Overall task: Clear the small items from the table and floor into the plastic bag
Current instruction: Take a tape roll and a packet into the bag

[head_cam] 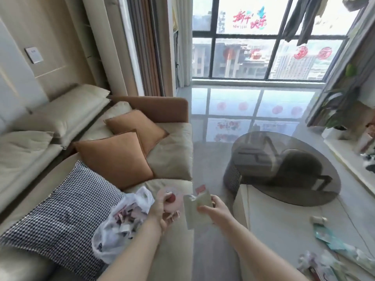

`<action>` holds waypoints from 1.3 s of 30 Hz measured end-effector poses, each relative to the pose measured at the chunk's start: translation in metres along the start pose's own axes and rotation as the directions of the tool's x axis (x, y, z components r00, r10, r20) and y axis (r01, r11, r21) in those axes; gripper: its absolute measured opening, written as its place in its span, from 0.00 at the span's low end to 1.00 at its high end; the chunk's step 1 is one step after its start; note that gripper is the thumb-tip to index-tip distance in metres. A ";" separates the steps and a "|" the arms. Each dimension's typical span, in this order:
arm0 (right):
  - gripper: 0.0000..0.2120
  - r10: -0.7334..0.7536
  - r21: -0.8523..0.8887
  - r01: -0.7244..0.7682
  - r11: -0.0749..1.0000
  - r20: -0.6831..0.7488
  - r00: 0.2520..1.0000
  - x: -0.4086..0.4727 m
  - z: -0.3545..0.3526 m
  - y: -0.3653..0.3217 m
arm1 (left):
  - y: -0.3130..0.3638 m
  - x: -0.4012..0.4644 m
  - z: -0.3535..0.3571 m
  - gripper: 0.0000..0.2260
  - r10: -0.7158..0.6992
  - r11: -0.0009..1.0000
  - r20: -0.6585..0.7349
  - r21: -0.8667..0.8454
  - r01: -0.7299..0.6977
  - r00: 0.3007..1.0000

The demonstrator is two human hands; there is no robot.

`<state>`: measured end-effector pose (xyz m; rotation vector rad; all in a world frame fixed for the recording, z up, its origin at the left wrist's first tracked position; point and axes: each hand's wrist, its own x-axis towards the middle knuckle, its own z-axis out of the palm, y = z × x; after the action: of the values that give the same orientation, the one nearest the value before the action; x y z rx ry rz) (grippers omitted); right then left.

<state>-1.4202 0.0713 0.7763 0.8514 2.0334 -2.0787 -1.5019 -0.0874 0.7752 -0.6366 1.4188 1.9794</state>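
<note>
A clear plastic bag (pixel 119 226) holding several scraps lies on the sofa seat at lower centre. Just right of the bag's opening, my left hand (pixel 164 209) grips a round pinkish object (pixel 171 201) with a red spot. My right hand (pixel 215 207) pinches a pale flat packet (pixel 195 211) with a red label at its top. The two hands are close together above the sofa's edge. On the cream table (pixel 284 230) at lower right lie several wrappers (pixel 332 246) and a small roll (pixel 318 220). The frame is blurred.
A beige sofa (pixel 170 155) with two orange cushions (pixel 115 159) and a checked cushion (pixel 60 216) fills the left. A dark oval glass table (pixel 288 167) stands on the glossy floor ahead. A low shelf with plants (pixel 341 122) runs along the right wall.
</note>
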 end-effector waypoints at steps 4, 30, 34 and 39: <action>0.28 0.018 -0.067 -0.009 0.998 0.135 0.991 0.023 0.022 -0.004 | 0.000 -0.002 -0.032 0.05 0.019 0.997 -0.137 -0.069 -0.028 0.990; 0.27 0.256 -0.597 -0.023 0.802 0.309 0.916 0.167 0.207 0.010 | 0.053 0.096 -0.174 0.11 -0.077 0.992 -0.534 -0.129 0.009 0.842; 0.25 0.304 -0.740 -0.013 0.672 0.260 0.916 0.191 0.242 0.017 | 0.063 0.142 -0.190 0.11 -0.126 0.992 -0.494 -0.061 0.110 0.860; 0.16 0.301 -0.810 0.025 0.586 0.246 0.921 0.222 0.274 0.029 | 0.069 0.194 -0.206 0.16 -0.154 0.982 -0.477 0.021 0.186 0.865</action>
<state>-1.6782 -0.1253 0.6336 0.3839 2.2238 -0.8893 -1.6795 -0.2602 0.6229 -1.2380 1.6328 1.6940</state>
